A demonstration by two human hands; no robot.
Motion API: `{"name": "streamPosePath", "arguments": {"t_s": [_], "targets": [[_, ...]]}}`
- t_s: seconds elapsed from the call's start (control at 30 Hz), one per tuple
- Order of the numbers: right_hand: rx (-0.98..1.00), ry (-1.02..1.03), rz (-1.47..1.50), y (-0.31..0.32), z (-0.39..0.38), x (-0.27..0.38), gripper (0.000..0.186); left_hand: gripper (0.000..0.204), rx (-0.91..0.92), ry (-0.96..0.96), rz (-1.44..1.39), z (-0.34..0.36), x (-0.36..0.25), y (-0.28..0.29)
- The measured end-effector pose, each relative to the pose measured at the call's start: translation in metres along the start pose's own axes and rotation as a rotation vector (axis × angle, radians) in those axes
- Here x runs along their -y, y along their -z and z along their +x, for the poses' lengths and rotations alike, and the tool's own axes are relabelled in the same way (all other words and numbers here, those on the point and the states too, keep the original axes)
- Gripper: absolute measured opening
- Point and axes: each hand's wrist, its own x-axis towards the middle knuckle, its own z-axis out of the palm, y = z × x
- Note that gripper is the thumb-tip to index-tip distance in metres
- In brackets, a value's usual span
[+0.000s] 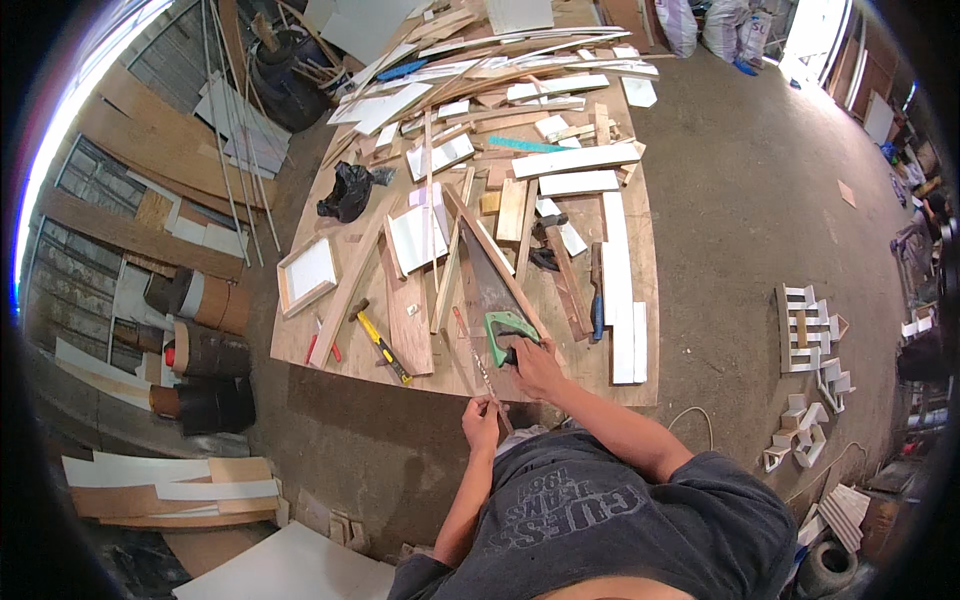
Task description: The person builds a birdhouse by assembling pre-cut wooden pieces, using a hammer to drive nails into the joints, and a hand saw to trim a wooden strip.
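Observation:
My right hand (538,372) is closed around the green-and-black handle (500,325) of a hand saw, whose blade (478,275) lies angled away among wood offcuts on the plywood table (300,350). My left hand (482,420), fingers closed, grips a narrow pale strip (488,380) at the table's near edge, left of the saw; what exactly the strip is cannot be made out. A long batten (510,290) lies beside the blade. Left of my hands are a yellow-and-black hammer (375,340) and a red-handled tool (332,350). A blue-handled tool (597,317) lies to the right.
Boards (540,155) and offcuts crowd the table, with a black plastic bag (347,190) at left. Small white wooden structures (805,330) stand on the right floor near a cord. Sheet panels (175,190), dark containers (212,350) and stacked boards (175,485) line the left side.

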Motion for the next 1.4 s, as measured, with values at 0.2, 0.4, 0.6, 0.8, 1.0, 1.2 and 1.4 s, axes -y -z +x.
{"name": "streamPosePath", "arguments": {"t_s": [0.2, 0.4, 0.6, 0.8, 1.0, 1.2, 1.4], "targets": [[-0.057, -0.137, -0.091, 0.014, -0.012, 0.002, 0.043, 0.011, 0.131, -0.019, 0.009, 0.005, -0.018, -0.011], [-0.257, -0.132, 0.220, 0.001, -0.010, -0.007, 0.029, 0.010, 0.207, -0.061, -0.020, 0.012, -0.026, -0.007], [-0.268, -0.176, 0.431, 0.010, -0.020, 0.019, 0.020, 0.012, 0.134, -0.127, 0.049, 0.022, -0.014, 0.008], [-0.240, -0.316, 0.449, 0.040, -0.046, 0.043, 0.016, 0.013, 0.209, -0.105, -0.035, 0.013, -0.030, 0.016], [-0.393, -0.214, 0.286, 0.073, -0.083, 0.033, 0.012, 0.013, 0.218, -0.225, 0.061, 0.003, -0.062, 0.001], [-0.460, -0.243, 0.375, 0.105, -0.105, 0.016, 0.007, 0.014, 0.265, -0.154, 0.052, -0.019, -0.083, -0.035], [-0.416, -0.126, 0.460, 0.155, -0.139, -0.039, 0.008, 0.016, 0.227, -0.183, -0.020, -0.059, -0.067, -0.124]]}}
